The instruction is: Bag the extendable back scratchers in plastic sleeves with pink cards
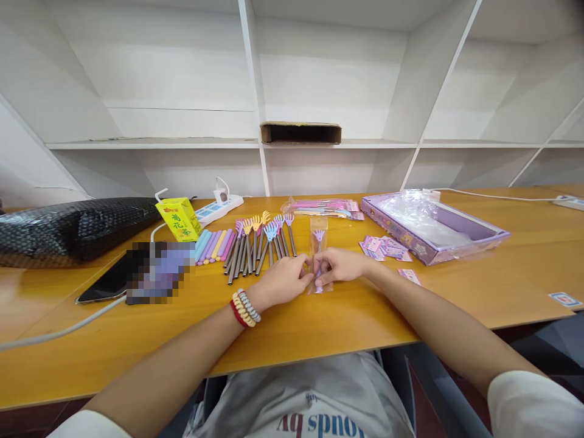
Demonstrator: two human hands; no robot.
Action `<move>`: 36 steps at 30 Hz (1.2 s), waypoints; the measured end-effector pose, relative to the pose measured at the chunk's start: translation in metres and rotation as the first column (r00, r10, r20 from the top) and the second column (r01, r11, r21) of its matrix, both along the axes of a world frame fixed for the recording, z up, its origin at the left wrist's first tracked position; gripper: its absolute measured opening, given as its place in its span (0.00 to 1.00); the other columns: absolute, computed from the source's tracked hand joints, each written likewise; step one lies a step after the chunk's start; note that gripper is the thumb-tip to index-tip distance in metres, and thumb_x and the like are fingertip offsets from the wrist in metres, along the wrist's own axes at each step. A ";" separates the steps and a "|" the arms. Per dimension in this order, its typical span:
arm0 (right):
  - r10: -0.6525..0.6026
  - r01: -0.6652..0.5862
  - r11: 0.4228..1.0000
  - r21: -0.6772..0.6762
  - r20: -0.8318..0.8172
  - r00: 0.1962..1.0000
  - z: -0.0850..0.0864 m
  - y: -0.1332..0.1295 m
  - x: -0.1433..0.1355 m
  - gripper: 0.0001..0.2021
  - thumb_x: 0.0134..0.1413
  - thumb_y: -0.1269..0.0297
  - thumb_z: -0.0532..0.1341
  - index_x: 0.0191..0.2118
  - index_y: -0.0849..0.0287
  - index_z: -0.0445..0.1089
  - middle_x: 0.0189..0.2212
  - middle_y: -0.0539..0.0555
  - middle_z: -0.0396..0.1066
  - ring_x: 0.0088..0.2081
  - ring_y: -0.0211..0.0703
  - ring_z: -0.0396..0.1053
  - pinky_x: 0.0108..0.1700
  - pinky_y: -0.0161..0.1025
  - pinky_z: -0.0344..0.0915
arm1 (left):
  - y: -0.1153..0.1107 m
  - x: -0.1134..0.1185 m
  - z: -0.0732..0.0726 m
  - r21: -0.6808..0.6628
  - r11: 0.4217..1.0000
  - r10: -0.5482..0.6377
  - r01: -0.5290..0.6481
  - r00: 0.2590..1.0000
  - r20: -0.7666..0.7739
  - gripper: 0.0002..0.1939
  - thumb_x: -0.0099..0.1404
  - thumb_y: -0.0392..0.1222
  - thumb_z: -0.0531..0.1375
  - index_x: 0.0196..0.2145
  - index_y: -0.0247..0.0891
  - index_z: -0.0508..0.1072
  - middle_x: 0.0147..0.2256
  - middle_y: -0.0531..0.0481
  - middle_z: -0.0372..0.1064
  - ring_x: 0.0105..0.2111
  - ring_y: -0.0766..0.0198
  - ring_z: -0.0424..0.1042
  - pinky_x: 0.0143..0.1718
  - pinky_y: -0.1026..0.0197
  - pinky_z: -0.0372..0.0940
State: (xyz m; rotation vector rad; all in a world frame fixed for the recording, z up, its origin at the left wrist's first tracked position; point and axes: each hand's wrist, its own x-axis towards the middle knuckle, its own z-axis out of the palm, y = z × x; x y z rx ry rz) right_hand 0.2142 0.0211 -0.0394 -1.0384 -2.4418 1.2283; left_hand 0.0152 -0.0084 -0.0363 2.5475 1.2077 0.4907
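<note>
A small back scratcher with a purple claw head lies inside a clear plastic bag on the table. My right hand is closed, its thumb and fingers pinching the lower part of the bagged back scratcher. At the bag's left edge, my left hand is closed with thumb and fingertips drawn together on the plastic; the exact grip is partly hidden. Left of the bag lie several loose back scratchers with dark metal rods and coloured claws. Beside them is a row of pastel handles.
An open purple box with clear film stands at right, near small printed cards. Packaged scratchers lie behind. Leftward are a yellow drink carton, power strip, phone, cable and black bubble-wrapped bundle.
</note>
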 end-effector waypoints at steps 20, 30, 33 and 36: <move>-0.005 0.122 0.789 0.602 -0.193 0.981 0.009 -0.019 -0.005 0.02 0.49 0.67 0.59 0.31 0.59 0.68 0.27 0.50 0.72 0.28 0.36 0.68 0.32 0.32 0.62 | 0.002 0.000 0.013 -0.522 0.806 0.100 0.278 0.806 0.584 0.22 0.52 0.45 0.64 0.44 0.34 0.69 0.41 0.42 0.70 0.39 0.60 0.70 0.40 0.58 0.65; -0.121 0.305 0.764 0.569 -0.338 0.933 0.010 -0.021 -0.009 0.20 0.48 0.66 0.61 0.47 0.56 0.57 0.27 0.48 0.69 0.27 0.36 0.65 0.29 0.32 0.60 | 0.009 0.000 0.003 -0.523 0.777 0.227 0.351 0.619 0.752 0.23 0.48 0.38 0.67 0.43 0.34 0.70 0.38 0.45 0.72 0.38 0.60 0.71 0.41 0.56 0.66; -0.155 0.367 0.786 0.498 -0.415 0.896 0.007 -0.021 -0.014 0.20 0.49 0.64 0.61 0.48 0.56 0.55 0.25 0.47 0.67 0.25 0.35 0.63 0.27 0.32 0.59 | 0.010 0.000 0.001 -0.477 0.837 0.262 0.269 0.568 0.780 0.24 0.47 0.36 0.67 0.44 0.35 0.69 0.38 0.46 0.72 0.38 0.61 0.71 0.40 0.57 0.66; -0.170 0.408 0.811 0.419 -0.499 0.850 0.003 -0.020 -0.019 0.26 0.49 0.66 0.60 0.53 0.56 0.48 0.24 0.46 0.66 0.25 0.35 0.64 0.28 0.33 0.60 | 0.011 0.000 0.003 -0.414 0.876 0.224 0.248 0.551 0.804 0.24 0.47 0.35 0.67 0.43 0.34 0.69 0.39 0.45 0.71 0.39 0.60 0.71 0.42 0.57 0.66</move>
